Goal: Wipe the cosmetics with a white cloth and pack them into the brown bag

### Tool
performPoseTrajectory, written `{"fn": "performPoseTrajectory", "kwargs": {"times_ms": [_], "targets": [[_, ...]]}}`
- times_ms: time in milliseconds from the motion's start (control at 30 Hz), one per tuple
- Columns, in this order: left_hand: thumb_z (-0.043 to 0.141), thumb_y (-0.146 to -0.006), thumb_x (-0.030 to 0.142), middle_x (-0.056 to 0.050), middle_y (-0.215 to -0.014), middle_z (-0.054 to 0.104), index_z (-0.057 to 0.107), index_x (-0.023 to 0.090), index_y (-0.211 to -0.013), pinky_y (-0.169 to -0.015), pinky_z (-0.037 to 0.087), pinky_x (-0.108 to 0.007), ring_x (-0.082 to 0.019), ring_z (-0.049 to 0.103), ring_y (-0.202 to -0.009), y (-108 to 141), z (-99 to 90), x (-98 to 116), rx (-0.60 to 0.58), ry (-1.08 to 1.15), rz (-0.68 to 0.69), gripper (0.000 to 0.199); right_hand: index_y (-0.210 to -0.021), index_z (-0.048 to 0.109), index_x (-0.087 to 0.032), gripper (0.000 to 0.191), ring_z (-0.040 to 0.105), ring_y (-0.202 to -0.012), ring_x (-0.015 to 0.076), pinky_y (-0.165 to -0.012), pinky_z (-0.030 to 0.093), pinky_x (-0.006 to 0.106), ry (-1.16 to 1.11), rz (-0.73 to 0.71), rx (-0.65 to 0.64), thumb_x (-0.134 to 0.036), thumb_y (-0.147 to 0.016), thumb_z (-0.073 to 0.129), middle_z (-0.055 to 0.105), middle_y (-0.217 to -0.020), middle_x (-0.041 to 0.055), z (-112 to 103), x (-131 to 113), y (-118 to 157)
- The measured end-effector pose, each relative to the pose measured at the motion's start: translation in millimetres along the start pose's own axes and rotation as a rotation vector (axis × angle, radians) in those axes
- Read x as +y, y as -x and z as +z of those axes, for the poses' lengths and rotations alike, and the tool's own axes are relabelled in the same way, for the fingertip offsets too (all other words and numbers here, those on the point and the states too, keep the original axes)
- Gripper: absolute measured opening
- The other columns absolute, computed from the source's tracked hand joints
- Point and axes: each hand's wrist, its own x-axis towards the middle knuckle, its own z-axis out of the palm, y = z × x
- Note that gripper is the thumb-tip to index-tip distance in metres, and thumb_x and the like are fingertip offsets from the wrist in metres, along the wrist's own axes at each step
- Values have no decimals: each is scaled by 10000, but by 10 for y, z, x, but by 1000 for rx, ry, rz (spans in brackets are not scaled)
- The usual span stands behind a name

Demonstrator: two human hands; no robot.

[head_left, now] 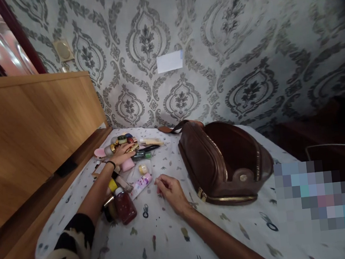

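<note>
The left hand (pixel 123 155) is spreading over the cosmetics (pixel 128 164) lying left of the bag (pixel 199 155); the right hand (pixel 170 190) is curling near the tube (pixel 142 182), whether pinching anything I cannot tell. Picking seems under way, probably calling for gripping 1 item next.

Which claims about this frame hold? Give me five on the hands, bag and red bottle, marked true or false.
1. The left hand is at the pile of cosmetics. True.
2. The right hand is inside the brown bag. False: the right hand is outside it, between the brown bag and the pile of cosmetics.
3. The brown bag is unzipped and open at the top. True.
4. The red bottle is on the picture's right side of the brown bag. False: the red bottle is on its left, at the near end of the pile.
5. A black band is on the left wrist. True.
</note>
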Motion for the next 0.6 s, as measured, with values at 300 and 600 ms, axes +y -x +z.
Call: {"fn": "performPoseTrajectory", "kwargs": {"times_ms": [300, 600], "targets": [[592, -802, 613, -107, -1587, 323, 450, 285, -1461, -1184, 251, -469, -353, 313, -1454, -364, 70, -94, 5, 19, -147, 750, -644, 524, -200, 362, 463, -513, 124, -523, 376, 241, 5, 17, -17, -475, -879, 511, 522, -550, -23, -14, -3, -6], [325, -964, 540, -117, -1598, 323, 417, 225, -1478, -1221, 124, -451, -292, 199, -1511, -500, 86, -245, 58, 1, -181, 610, -637, 517, -206, 363, 458, -523, 127, -525, 359, 244, 4, 33, -41, -479, -876, 515, 512, -554, -22, -31, -39, 1]]}}
